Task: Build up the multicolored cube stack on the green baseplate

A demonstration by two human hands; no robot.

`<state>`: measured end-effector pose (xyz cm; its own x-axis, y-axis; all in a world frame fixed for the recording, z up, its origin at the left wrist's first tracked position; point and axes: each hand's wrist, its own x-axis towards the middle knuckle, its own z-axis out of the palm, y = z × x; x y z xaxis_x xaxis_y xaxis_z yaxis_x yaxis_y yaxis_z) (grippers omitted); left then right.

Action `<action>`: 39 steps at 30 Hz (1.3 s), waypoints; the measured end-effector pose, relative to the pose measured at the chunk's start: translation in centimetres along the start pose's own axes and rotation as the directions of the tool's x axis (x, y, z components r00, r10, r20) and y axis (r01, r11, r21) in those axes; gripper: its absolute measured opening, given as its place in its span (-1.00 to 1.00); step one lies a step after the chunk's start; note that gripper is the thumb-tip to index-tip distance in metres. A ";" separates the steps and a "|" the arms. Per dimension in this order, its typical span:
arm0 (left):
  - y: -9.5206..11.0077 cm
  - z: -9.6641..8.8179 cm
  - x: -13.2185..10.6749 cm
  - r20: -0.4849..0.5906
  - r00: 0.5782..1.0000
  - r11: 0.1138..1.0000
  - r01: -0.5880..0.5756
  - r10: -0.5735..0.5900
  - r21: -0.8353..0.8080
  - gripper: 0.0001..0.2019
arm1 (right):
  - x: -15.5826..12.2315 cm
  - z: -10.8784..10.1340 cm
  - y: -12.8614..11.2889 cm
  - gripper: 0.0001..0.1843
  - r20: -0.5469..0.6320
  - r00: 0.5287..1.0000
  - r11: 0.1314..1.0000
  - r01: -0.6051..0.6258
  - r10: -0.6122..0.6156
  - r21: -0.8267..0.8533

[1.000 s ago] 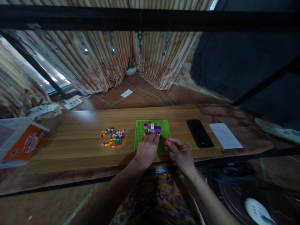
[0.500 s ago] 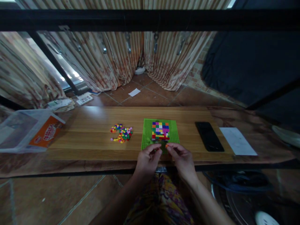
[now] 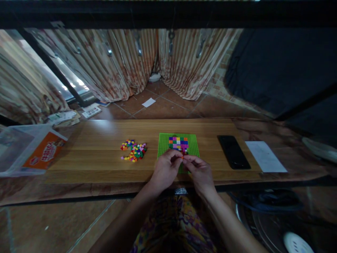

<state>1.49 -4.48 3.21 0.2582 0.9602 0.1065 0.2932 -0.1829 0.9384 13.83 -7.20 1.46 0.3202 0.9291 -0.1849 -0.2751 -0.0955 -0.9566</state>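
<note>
A small orange toy brick (image 3: 182, 157) shows between the fingertips of both my hands, low over the green studded baseplate (image 3: 193, 140). My left hand (image 3: 166, 169) is closed in a pinch at the brick's left side. From the right, my right hand (image 3: 200, 173) pinches the same brick with thumb and forefinger. Just beyond my fingers, a block of multicoloured bricks (image 3: 178, 142) is fixed on the baseplate; its near rows are partly hidden by my hands. Left of the baseplate lies a loose pile of small coloured bricks (image 3: 138, 150).
On the wooden board (image 3: 89, 151), a black phone (image 3: 233, 151) lies right of the baseplate. White paper (image 3: 265, 156) is beside it. A clear plastic box (image 3: 15, 140) with an orange label stands at the far left. A dark bar (image 3: 168, 15) crosses the top of the view.
My hands have come together and slightly forward over the baseplate. The orange brick, earlier in my right fingertips alone, now sits where both hands' fingertips meet. The camera view has shifted slightly.
</note>
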 end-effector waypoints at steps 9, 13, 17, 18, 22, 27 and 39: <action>-0.5 0.9 2.5 -0.005 0.988 0.814 -0.125 0.155 0.567 -0.84 | 1.1 -1.5 -0.5 -0.73 -0.062 0.998 1.000 0.013 -0.013 -0.006; -1.0 1.4 3.0 0.002 0.983 0.738 -0.140 0.185 0.660 -0.79 | 1.3 -2.5 -0.5 -0.70 -0.119 0.993 1.000 -0.005 0.002 -0.023; -1.4 1.7 3.1 -0.014 0.975 0.691 -0.147 0.222 0.708 -0.78 | 1.4 -3.0 -0.6 -0.68 -0.148 0.989 0.999 -0.022 0.018 -0.029; -1.4 1.7 3.1 -0.017 0.973 0.685 -0.150 0.230 0.713 -0.78 | 1.5 -3.0 -0.6 -0.68 -0.149 0.989 0.999 -0.024 0.020 -0.026; -1.7 1.7 2.8 -0.020 0.961 0.654 -0.172 0.275 0.737 -0.79 | 1.7 -3.0 -0.5 -0.67 -0.132 0.991 0.999 -0.019 0.014 -0.039; -1.7 1.9 2.3 0.036 0.948 0.557 -0.216 0.315 0.802 -0.78 | 1.9 -2.9 -0.4 -0.69 -0.114 0.993 0.997 0.023 -0.032 -0.075; -1.8 2.5 1.1 0.117 0.946 0.447 -0.249 0.302 0.859 -0.69 | -1.2 -3.1 0.1 -0.71 -0.002 1.000 0.974 0.009 -0.010 -0.227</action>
<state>3.54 -3.61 0.87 0.4405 0.8287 0.3453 0.8578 -0.5020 0.1104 16.28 -9.41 0.91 0.3245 0.9294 -0.1761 -0.0593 -0.1658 -0.9844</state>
